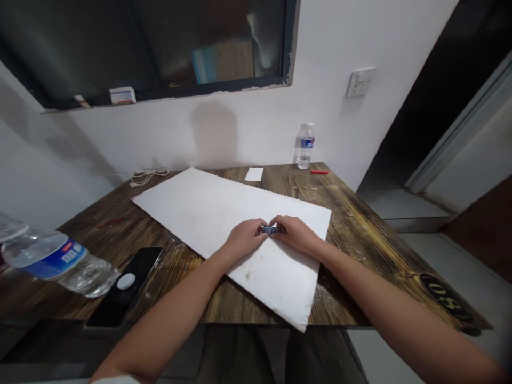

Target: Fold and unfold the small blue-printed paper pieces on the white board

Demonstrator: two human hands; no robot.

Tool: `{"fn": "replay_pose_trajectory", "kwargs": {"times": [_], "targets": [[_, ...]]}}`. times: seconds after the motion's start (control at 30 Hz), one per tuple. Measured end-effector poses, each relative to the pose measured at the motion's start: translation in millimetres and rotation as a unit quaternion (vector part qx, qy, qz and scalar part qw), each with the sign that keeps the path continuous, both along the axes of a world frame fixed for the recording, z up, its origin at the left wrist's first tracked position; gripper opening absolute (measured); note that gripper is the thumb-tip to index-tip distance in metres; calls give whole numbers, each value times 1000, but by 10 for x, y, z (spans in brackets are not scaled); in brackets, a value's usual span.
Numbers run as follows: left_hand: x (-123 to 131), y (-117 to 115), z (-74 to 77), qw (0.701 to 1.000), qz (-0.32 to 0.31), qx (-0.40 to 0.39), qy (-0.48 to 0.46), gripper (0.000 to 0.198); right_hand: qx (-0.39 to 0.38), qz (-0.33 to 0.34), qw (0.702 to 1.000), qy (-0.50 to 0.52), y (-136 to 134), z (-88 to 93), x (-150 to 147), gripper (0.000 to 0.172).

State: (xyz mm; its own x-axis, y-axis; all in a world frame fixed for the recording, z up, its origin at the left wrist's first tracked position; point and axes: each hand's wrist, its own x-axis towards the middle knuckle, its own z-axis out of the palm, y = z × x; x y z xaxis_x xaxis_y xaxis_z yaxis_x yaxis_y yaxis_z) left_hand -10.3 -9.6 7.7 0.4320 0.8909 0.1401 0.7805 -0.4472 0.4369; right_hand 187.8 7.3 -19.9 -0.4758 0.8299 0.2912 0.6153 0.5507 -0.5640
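My left hand (pixel 247 236) and my right hand (pixel 295 231) meet over a white board (pixel 216 205) that lies slantwise on the wooden table. Between their fingertips is a small dark blue piece (pixel 269 230), pinched from both sides. Its kind is too small to make out, and the fingers cover its ends. Both hands are closed on it, close to the board's surface. Smudges mark the board just in front of my wrists.
A large water bottle (pixel 60 258) leans at the left beside a black phone (pixel 128 285) with a white cap (pixel 126 281) on it. At the back are a white cable (pixel 148 175), a paper slip (pixel 254 174), a small bottle (pixel 306 146) and a red stick (pixel 319 172).
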Motion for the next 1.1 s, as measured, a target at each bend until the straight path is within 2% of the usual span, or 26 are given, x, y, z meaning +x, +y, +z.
{"fn": "replay_pose_trajectory", "kwargs": {"times": [0.37, 1.1], "targets": [[3, 5, -6, 999, 2, 3, -32, 22, 17, -9, 1000, 22, 6, -6, 1, 20], [-12, 8, -34, 1000, 3, 6, 4, 22, -6, -21, 1000, -5, -4, -13, 9, 22]]}}
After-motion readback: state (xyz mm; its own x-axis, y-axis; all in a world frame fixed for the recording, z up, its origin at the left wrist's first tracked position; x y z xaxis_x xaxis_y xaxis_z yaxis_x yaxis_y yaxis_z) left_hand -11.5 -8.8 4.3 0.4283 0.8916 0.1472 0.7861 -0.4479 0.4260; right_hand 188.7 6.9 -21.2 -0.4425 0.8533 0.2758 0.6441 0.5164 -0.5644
